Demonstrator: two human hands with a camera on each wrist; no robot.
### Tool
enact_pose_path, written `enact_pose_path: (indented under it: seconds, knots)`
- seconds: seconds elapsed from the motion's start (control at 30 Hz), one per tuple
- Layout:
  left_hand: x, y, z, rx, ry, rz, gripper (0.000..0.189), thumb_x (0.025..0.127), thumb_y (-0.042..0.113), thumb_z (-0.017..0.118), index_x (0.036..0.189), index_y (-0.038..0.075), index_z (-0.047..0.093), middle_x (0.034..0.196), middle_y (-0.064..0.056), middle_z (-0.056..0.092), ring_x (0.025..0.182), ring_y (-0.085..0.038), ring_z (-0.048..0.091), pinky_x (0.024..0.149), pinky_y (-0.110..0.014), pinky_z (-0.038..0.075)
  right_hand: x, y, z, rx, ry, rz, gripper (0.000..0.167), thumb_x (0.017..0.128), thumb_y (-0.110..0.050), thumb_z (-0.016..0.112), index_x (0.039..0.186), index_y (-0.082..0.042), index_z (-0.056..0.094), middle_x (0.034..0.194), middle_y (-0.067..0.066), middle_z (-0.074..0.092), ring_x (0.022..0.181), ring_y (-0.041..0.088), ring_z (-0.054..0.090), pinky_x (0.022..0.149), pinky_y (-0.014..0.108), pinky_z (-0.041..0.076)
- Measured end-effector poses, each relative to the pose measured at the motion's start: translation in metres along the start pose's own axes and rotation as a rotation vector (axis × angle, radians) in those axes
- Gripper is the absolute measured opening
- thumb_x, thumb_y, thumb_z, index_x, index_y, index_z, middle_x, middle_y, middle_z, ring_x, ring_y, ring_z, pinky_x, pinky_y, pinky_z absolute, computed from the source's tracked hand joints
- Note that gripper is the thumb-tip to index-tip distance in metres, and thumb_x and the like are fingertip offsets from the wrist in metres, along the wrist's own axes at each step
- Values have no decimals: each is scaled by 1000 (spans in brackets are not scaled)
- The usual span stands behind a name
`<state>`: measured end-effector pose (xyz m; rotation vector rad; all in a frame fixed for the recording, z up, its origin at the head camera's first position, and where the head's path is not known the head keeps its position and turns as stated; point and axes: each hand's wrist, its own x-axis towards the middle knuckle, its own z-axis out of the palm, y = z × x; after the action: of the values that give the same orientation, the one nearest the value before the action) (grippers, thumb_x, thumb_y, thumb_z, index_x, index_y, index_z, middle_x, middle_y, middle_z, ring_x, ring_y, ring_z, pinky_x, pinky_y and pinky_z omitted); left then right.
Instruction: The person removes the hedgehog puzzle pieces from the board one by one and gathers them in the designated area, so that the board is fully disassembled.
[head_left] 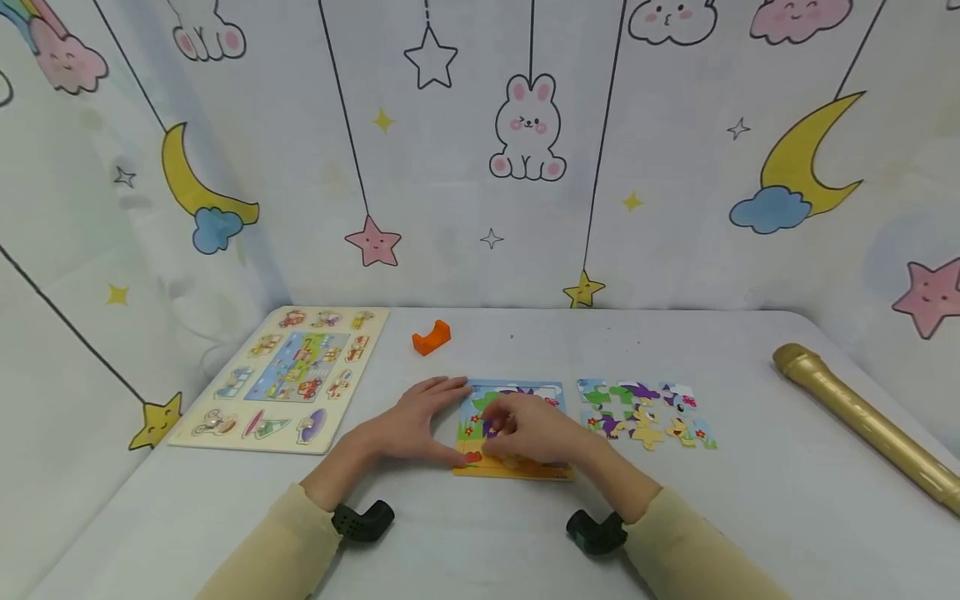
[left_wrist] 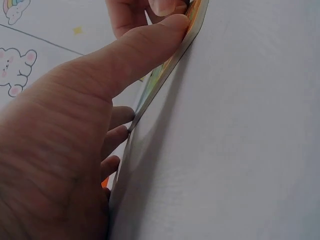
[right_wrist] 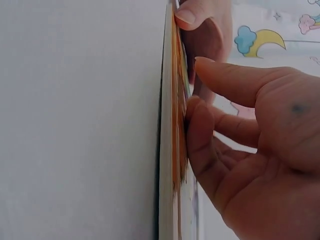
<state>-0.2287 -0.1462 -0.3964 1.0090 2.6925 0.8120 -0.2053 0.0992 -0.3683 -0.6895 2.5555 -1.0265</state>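
Observation:
A small jigsaw puzzle board [head_left: 517, 472] with a bright cartoon picture and a yellow-orange lower border lies flat on the table. My left hand [head_left: 415, 425] is spread along its left side, thumb resting on the lower left corner. My right hand [head_left: 536, 429] is over the board and covers much of the picture. In the right wrist view, this hand's bent fingers [right_wrist: 200, 130] touch the puzzle's surface while the thumb stands apart from them, with no piece showing between. Just right of the board lie several loose jigsaw pieces [head_left: 647, 427], roughly grouped together.
A larger wooden peg puzzle [head_left: 360, 346] with vehicle pictures lies at the left. Behind the left hand is an orange curved block [head_left: 432, 337]. At the right edge rests a long gold cylinder [head_left: 862, 417]. A patterned curtain [head_left: 450, 167] stands behind the white table [head_left: 712, 533].

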Motion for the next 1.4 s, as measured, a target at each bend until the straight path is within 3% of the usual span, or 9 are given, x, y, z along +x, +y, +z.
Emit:
enact_pose_path:
  seconds: [0.23, 0.37, 0.5, 0.77, 0.9, 1.0, 1.17, 1.4]
  knots:
    - [-2, 0, -3, -13, -42, -5, 100, 77, 53, 81, 158, 13, 37, 166, -2, 24, 151, -33, 11, 116, -63, 19, 1, -8, 9, -106, 21, 32, 49, 81, -36, 86, 117, -7, 68, 100, -4, 61, 88, 15, 54, 80, 31, 51]
    - [-2, 2, -4, -10, -47, 3, 99, 78, 51, 81, 157, 13, 37, 166, -2, 24, 151, -33, 11, 117, -62, 18, 0, -11, 12, -174, 33, 35, 48, 81, -34, 86, 117, -7, 68, 105, -3, 62, 90, 14, 53, 83, 32, 51]
    - [-2, 2, -4, -16, -42, 7, 98, 77, 50, 81, 157, 12, 38, 166, -3, 25, 151, -34, 11, 117, -62, 18, -1, -13, 15, -176, 38, 32, 45, 82, -29, 86, 116, -6, 66, 106, -1, 60, 92, 15, 54, 84, 33, 51]
    - [-2, 2, -3, -17, -31, 17, 98, 77, 48, 82, 156, 10, 39, 165, -5, 26, 151, -36, 12, 116, -63, 18, -2, -14, 16, -88, 47, 16, 46, 84, -19, 84, 118, -5, 58, 102, -1, 58, 92, 16, 55, 86, 34, 52]
    - [-2, 2, -4, -19, -33, 15, 98, 77, 49, 82, 156, 10, 39, 165, -5, 26, 151, -36, 12, 116, -63, 18, -3, -14, 16, -47, 48, 15, 46, 86, -19, 82, 123, -7, 57, 95, -3, 58, 87, 15, 55, 76, 30, 52]
    - [-2, 2, -4, -20, -36, 13, 99, 77, 50, 82, 157, 11, 39, 165, -4, 25, 151, -35, 12, 117, -63, 17, -4, -13, 15, -28, 61, -8, 38, 90, -17, 78, 122, -8, 60, 89, -3, 58, 83, 15, 55, 71, 28, 51]
    - [-2, 2, -4, -25, -36, 13, 99, 77, 51, 82, 157, 11, 39, 166, -3, 25, 151, -34, 12, 117, -62, 17, -3, -9, 13, 31, 80, -26, 21, 96, -15, 71, 115, -12, 64, 88, -4, 61, 84, 15, 57, 75, 28, 52]
    - [-1, 1, -4, -17, -38, 1, 100, 77, 52, 82, 157, 12, 38, 166, -3, 24, 151, -34, 11, 117, -61, 17, -3, -5, 4, 169, 70, 6, 18, 97, -17, 68, 114, -12, 65, 92, -1, 65, 84, 18, 60, 73, 31, 52]
